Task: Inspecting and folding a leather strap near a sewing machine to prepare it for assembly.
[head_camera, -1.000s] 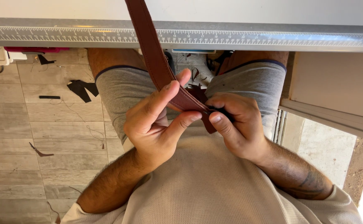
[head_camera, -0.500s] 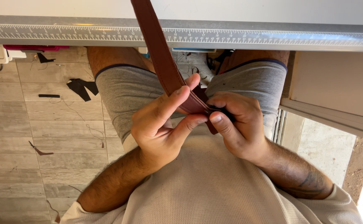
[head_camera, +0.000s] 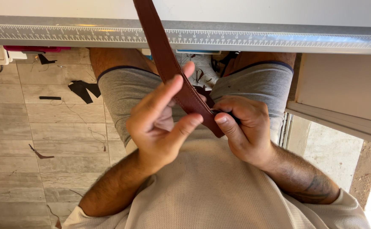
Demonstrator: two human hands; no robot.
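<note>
- A long brown leather strap [head_camera: 168,72] comes down from the tabletop [head_camera: 279,10] at the top of the view and crosses its front edge, where a metal ruler [head_camera: 279,39] is fixed along the whole width.
- The lower end of the strap lies above the person's lap, between the two hands, in front of the grey shorts [head_camera: 126,91].
- The left hand [head_camera: 158,127] is at the left side of the strap. Its thumb presses on the strap from below and its index finger lies along the strap edge, so the grip is lightly closed on the strap; the other fingers are curled in the palm.
- The right hand [head_camera: 247,127] is at the end of the strap. Its thumb and fingers pinch the strap end, and the grip is closed on it. A small dark thing shows between these fingers, but I cannot tell what it is.
- The two hands are very near to each other; only the strap width is between them.
- The person wears a cream knitted shirt [head_camera: 211,191], seen from above.
- On the pale wooden floor [head_camera: 20,127] at the left lie some dark leather scraps [head_camera: 83,90].
- At the right, a light cabinet side [head_camera: 342,89] stands under the tabletop.
</note>
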